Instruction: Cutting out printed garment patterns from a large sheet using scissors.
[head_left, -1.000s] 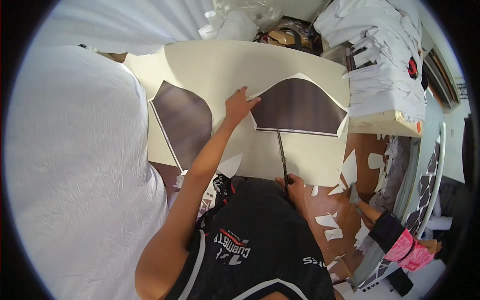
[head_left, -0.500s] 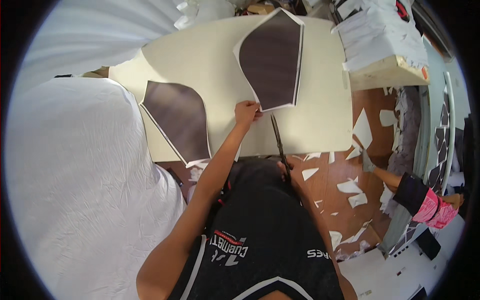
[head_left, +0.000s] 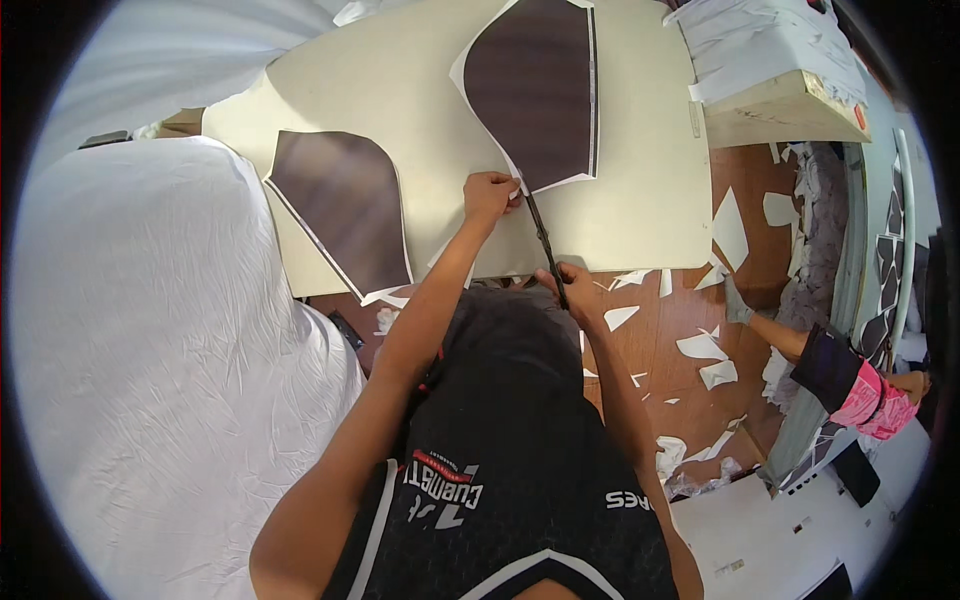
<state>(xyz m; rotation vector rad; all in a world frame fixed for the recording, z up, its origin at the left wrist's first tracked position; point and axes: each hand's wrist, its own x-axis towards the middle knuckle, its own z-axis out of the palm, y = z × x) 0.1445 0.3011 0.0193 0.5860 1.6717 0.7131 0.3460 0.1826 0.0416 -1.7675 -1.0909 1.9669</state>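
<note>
A dark brown cut piece with a white margin [head_left: 535,95] lies on the cream table [head_left: 640,235]. My left hand [head_left: 489,196] pinches the white margin at its near left corner. Dark scissors [head_left: 543,238] are gripped by the handles in my right hand [head_left: 572,289], at the table's front edge. Their blades point away from me and their tips meet the corner beside my left fingers. Whether the blades are parted is hard to see. A second dark brown piece [head_left: 340,205] lies to the left, a white strip along its left edge.
White cloth [head_left: 190,330] covers something large at the left. White scraps [head_left: 700,347] litter the brown floor [head_left: 650,390] at the right. A wooden block [head_left: 775,115] with white sheets on it stands beyond the table's right end. Another person [head_left: 860,385] is at the far right.
My right hand has moved the scissors forward and left, so their tips now reach the piece's corner. My left hand keeps its pinch. The whole view has shifted slightly.
</note>
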